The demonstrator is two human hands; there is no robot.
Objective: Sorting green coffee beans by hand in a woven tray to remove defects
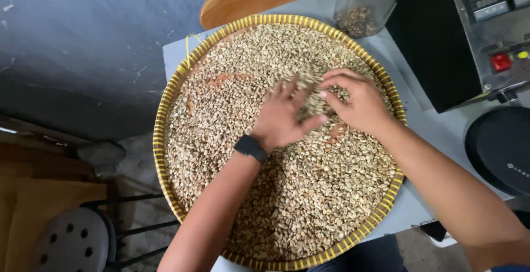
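I am watching left hand (282, 118) and right hand (358, 104) lying loosely spread — gripping nothing, seemingly — raking pale beans (309, 189) across the woven tray (160, 139).

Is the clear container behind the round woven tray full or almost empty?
Almost empty. The clear container holds only a thin layer of dark bits at its bottom; its walls above look see-through and bare.

Both hands, left (284, 118) and right (356, 104), palm-down, fingers meeting.
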